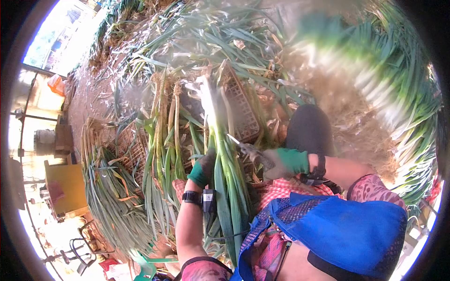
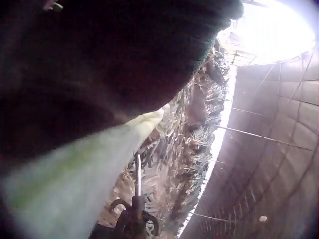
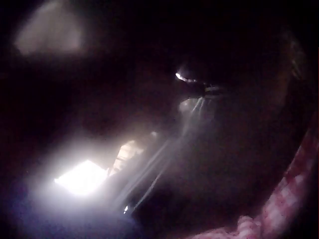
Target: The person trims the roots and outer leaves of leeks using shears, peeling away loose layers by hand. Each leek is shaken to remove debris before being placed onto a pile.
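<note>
My left hand (image 1: 203, 167), in a dark-and-green glove, grips green onions (image 1: 216, 131) by their leaves in the head view, white shanks pointing away from me. My gloved right hand (image 1: 282, 164) holds a black air blow gun (image 1: 257, 154), its thin metal nozzle angled toward the stalks. Seen from the left wrist, a pale green stalk (image 2: 75, 174) passes under the dark glove (image 2: 124, 55), with the blow gun's nozzle (image 2: 138, 177) beside it. The right wrist view is mostly dark; a checkered cloth (image 3: 286, 206) shows at its edge.
Unpeeled green onions (image 1: 117, 201) lie left of my left arm, others (image 1: 164, 140) beside the hand. A brown plastic crate (image 1: 241, 112) stands ahead. Loose leaves (image 1: 211, 42) cover the ground beyond; white-stemmed onions (image 1: 398, 103) line the right. My knee (image 1: 308, 129) is near the right hand.
</note>
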### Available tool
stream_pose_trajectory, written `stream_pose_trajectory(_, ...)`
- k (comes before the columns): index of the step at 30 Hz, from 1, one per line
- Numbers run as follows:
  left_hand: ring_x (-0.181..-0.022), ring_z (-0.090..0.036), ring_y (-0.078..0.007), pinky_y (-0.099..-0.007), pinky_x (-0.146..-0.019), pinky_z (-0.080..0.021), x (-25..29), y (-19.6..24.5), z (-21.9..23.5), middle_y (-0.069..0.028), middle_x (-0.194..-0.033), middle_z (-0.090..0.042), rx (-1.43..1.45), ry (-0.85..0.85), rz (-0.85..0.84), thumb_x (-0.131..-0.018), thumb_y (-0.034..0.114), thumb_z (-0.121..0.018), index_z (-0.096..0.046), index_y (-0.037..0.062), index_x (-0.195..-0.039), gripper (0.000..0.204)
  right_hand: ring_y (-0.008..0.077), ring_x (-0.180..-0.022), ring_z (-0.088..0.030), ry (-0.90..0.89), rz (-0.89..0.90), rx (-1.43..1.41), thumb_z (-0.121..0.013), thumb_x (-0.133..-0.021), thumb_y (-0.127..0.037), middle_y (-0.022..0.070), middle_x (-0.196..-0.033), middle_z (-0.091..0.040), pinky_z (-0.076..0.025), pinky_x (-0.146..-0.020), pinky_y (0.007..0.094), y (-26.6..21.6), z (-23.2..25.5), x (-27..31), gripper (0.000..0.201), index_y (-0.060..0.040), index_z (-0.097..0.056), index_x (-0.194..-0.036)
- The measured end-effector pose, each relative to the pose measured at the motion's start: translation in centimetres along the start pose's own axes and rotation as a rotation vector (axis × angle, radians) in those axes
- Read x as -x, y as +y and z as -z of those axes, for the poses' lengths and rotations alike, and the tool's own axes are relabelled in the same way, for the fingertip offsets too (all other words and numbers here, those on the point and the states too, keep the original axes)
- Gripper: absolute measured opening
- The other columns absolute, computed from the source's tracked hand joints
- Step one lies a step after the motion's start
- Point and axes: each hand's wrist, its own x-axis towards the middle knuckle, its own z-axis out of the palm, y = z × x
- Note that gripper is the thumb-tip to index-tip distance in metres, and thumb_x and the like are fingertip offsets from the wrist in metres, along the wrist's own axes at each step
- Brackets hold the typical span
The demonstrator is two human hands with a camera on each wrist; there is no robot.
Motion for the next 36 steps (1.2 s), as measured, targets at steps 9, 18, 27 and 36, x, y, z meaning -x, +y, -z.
stream_pose_trajectory(9, -0.086, -0.070, -0.0290, -0.0395, -0.077, -0.054, -1.6, 0.5, 13.0, -0.0173, -0.092, -0.072, -0.203, 0.349, 0.663, -0.082, 0.046, -0.071, -0.066, -0.0003, -0.101, 0.051, 0.0283, -0.075, -0.063, 0.250, -0.079, -0.018, -0.070, -0.076, -0.044, 0.0186, -0.080, -0.063, -0.049, -0.068, 0.0423, 4.5, -0.4, -0.8, 0.050, -0.0001, -0.055, -0.096)
stream_pose_trajectory(18, -0.104, -0.065, -0.0345, -0.0445, -0.085, -0.055, -5.5, -4.1, 8.9, -0.0148, -0.111, -0.067, -0.884, 0.266, 0.836, -0.080, 0.028, -0.074, -0.065, 0.0122, -0.110, 0.036, 0.0271, -0.071, -0.061, 0.214, -0.082, -0.037, -0.071, -0.075, -0.046, 0.0168, -0.079, -0.062, -0.048, -0.066, 0.0412, 4.9, -1.1, -2.1, 0.053, -0.0011, -0.056, -0.097)
stream_pose_trajectory(27, -0.094, -0.065, -0.0434, -0.0497, -0.079, -0.052, 0.2, 5.5, 19.2, -0.0243, -0.100, -0.068, -0.656, 0.496, 0.664, -0.088, 0.039, -0.063, -0.048, 0.0152, -0.135, 0.055, 0.0134, -0.081, -0.054, 0.161, -0.041, -0.157, -0.072, -0.080, -0.032, 0.0045, -0.088, -0.059, -0.048, -0.073, 0.0331, 6.6, -0.5, -3.0, 0.060, 0.0012, -0.053, -0.127)
stream_pose_trajectory(36, -0.074, -0.061, -0.0160, -0.0324, -0.068, -0.052, -5.7, 22.7, 14.6, -0.0044, -0.086, -0.066, 0.109, 0.075, 0.425, -0.091, 0.034, -0.067, -0.067, 0.0014, -0.106, 0.036, 0.0151, -0.064, -0.058, 0.146, 0.083, -0.426, -0.073, -0.076, -0.040, 0.0083, -0.076, -0.062, -0.047, -0.056, 0.0334, 5.8, -1.1, -6.5, 0.046, -0.0002, -0.056, -0.092)
